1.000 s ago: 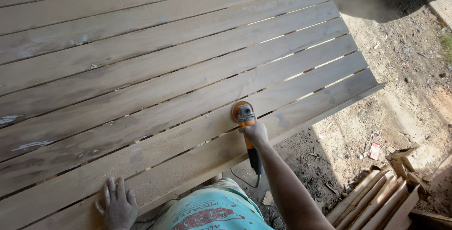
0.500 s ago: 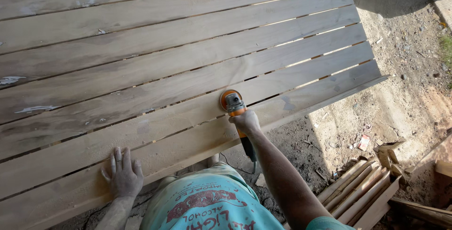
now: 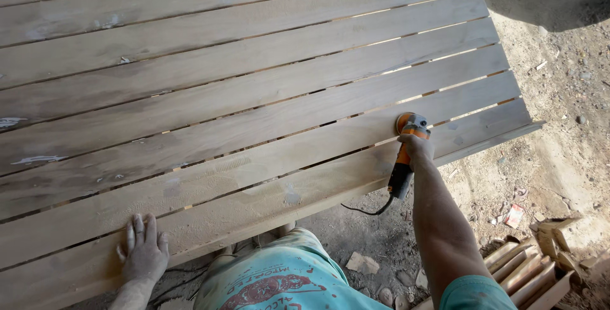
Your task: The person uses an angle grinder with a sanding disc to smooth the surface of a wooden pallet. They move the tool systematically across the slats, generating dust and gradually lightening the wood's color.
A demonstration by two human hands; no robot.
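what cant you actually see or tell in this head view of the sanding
- Sanding disc under the orange grinder: hidden by the tool's own body.
- Right hand palm and grip: only its back shows, wrapped on the handle.
- Cable: its far end passes out of sight below the planks.
- Left hand: flat on the near plank; its wrist is cut by the bottom edge.
- Stacked wood pieces: cut off at the lower right corner.

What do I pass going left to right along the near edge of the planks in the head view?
Left hand flat on the nearest plank → orange angle grinder held by the right hand → stacked wood pieces on the ground.
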